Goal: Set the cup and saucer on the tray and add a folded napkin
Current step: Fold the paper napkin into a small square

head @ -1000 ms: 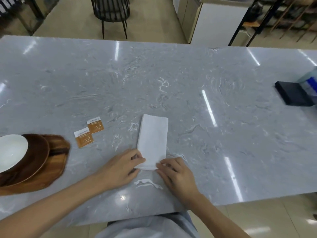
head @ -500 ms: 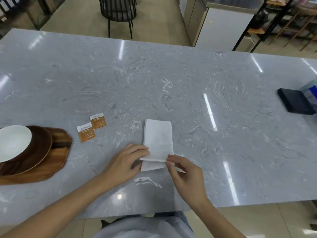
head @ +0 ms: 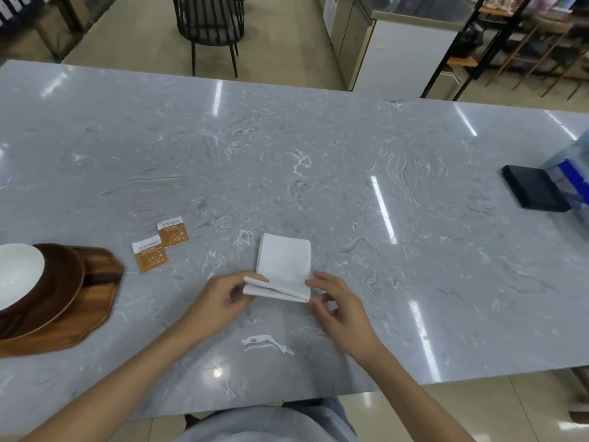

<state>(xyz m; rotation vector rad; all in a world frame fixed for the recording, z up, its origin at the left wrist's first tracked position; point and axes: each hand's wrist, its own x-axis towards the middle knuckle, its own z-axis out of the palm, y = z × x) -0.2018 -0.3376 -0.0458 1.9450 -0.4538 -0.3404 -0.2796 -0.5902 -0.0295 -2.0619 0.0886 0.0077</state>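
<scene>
Pinching the near end of the white folded paper napkin [head: 283, 266], the left hand [head: 220, 301] and right hand [head: 341, 311] gripped it with curled fingers on the grey marble desk [head: 318, 170], right of the brown wooden tray [head: 79, 317].

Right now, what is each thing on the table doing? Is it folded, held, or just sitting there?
napkin: partly folded, near end lifted and doubled over.
left hand: pinches the napkin's near left corner.
right hand: fingertips at the napkin's near right corner.
two sugar packets: flat, sealed.
white saucer: on a brown plate, atop the wooden tray.
</scene>
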